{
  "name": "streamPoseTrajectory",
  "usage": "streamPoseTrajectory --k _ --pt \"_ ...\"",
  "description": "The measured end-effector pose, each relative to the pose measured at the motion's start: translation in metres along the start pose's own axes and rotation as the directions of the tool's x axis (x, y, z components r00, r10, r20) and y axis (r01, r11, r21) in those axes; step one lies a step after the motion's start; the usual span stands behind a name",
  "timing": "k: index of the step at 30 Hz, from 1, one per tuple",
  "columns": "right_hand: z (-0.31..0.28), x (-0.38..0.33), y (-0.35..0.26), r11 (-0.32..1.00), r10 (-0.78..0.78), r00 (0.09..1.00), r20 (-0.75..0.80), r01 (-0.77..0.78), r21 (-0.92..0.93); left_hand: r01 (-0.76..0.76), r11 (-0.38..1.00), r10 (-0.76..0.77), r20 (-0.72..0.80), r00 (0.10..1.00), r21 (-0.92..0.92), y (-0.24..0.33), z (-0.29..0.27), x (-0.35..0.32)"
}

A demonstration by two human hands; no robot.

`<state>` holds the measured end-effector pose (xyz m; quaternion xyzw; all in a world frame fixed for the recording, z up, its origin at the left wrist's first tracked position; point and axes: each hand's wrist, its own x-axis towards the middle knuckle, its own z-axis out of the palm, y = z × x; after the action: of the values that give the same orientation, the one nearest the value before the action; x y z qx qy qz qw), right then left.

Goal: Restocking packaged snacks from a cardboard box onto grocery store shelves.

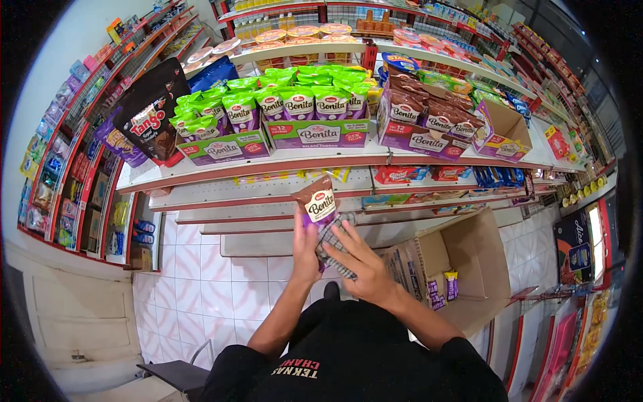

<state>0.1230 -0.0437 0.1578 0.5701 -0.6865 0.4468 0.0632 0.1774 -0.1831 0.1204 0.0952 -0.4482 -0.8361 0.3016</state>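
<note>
1. Your right hand (365, 268) has its fingers extended and slightly apart, pressing a grey checked cloth (327, 236) to the packet; flat fingers probably spread the pressure over a soft wrapper.
2. Your left hand (306, 251) curls around the left side of that brown-and-purple packet (320, 204), roughly upright in front of the shelf and apart from it. This grip likely steadies it against the cloth.
3. To the right, a large cardboard carton (462, 248) holds a few purple packets (437, 295); its wide mouth seems to leave them within reach.
4. Farther, the white shelf (268, 169) bears boxes of green packets (298, 104) at left and middle, with brown packets (405, 107) boxed to the right. Low box fronts probably keep them standing and visible.
5. Far behind them, round tubs (271, 50) sit in stacks, presumably because flat lids allow it.
</note>
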Motion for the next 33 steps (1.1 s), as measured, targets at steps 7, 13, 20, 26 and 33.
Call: streamPoseTrajectory --k 7,13,20,26,33 --pt "-0.048 0.015 0.017 0.951 0.306 0.935 -0.181 -0.29 0.109 0.102 0.958 -0.105 -0.002 0.994 0.268 0.001 -0.017 0.01" --pt "-0.05 0.034 0.02 0.97 0.21 0.977 -0.049 -0.201 0.138 0.171 0.849 -0.293 0.177 0.939 0.5 0.023 -0.011 0.011" --pt "-0.055 0.044 0.046 0.862 0.318 0.901 0.294 -0.404 0.307 -0.031 0.796 -0.218 0.333 0.917 0.605 0.028 -0.025 0.012" --pt "-0.027 0.042 0.052 0.882 0.427 0.892 0.149 -0.447 0.148 0.052 0.724 -0.338 0.289 0.896 0.687 0.03 -0.018 0.008" --pt "-0.014 0.036 0.061 0.788 0.494 0.85 0.185 -0.527 0.319 -0.058 0.699 -0.241 0.31 0.92 0.713 0.014 -0.024 0.001"
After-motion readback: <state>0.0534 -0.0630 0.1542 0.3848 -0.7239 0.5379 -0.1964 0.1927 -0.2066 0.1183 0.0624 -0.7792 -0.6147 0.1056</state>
